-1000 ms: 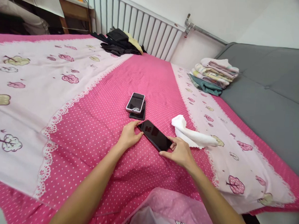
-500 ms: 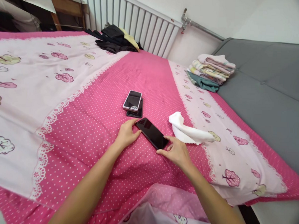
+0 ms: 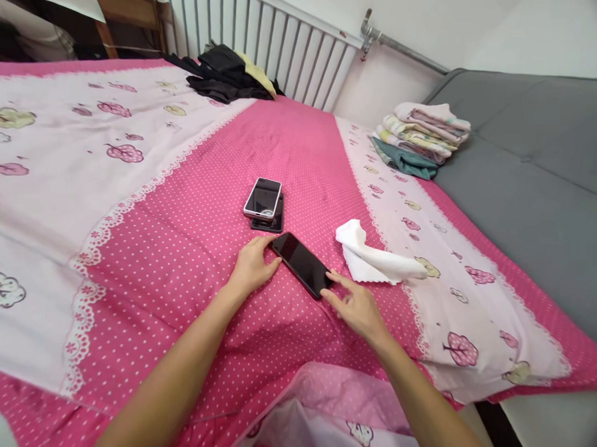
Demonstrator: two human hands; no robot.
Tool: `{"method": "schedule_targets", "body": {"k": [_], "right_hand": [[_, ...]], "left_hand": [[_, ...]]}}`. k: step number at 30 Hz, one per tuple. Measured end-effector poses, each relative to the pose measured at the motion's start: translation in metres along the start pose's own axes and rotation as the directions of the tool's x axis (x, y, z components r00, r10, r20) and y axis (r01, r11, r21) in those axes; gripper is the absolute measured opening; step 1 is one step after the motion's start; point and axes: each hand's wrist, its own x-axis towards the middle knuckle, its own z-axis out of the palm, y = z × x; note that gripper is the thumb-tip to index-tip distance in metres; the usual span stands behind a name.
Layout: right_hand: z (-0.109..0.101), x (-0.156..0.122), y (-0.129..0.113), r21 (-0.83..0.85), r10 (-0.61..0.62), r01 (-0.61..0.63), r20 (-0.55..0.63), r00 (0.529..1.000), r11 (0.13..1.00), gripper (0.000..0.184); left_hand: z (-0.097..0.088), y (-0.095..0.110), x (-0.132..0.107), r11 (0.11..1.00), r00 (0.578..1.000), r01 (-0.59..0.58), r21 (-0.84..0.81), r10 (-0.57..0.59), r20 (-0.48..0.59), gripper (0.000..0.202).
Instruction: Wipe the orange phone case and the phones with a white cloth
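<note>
A black smartphone lies screen up, slanting between my two hands. My left hand grips its far left end, with thumb and fingers at opposite edges. At the near right end, my right hand has its thumb and index finger on the phone's corners, the fingers somewhat spread. Just beyond the phone rests a light-rimmed phone, stacked on a dark phone that is mostly covered. A crumpled white cloth lies to the right, beyond my right hand.
A pink dotted bedspread with white printed side panels lies under everything. Dark clothes are heaped by the white radiator. Folded clothes form a stack against the grey headboard.
My right hand has loosened a little at the phone's near end, its fingers slightly farther apart. My left hand keeps its place, and the view has shifted slightly.
</note>
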Motion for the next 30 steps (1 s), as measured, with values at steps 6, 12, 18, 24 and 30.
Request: {"method": "schedule_targets", "body": {"k": [6,12,18,24,30], "right_hand": [[0.002,0.002,0.002,0.038,0.030,-0.028,-0.048,0.998,0.999,0.051],[0.003,-0.001,-0.003,-0.145,-0.024,0.020,-0.030,0.999,0.989,0.049],[-0.001,0.001,-0.004,-0.222,-0.079,0.081,0.017,0.997,0.972,0.047],[-0.002,0.007,-0.009,-0.232,-0.005,0.017,0.052,0.999,0.973,0.046],[0.002,0.008,-0.007,-0.205,0.031,-0.025,0.025,0.999,0.978,0.046]], "left_hand": [[0.000,0.000,0.000,1.000,1.000,-0.008,0.002,0.008,-0.003,0.043],[-0.001,0.002,0.000,1.000,1.000,-0.014,0.010,0.014,0.003,0.043],[0.001,0.002,0.001,1.000,1.000,-0.015,0.020,0.015,0.002,0.043],[0.003,0.001,0.001,0.999,1.000,-0.010,0.033,0.010,0.003,0.045],[0.003,0.001,0.001,0.999,1.000,-0.005,0.043,0.005,0.012,0.045]]}}
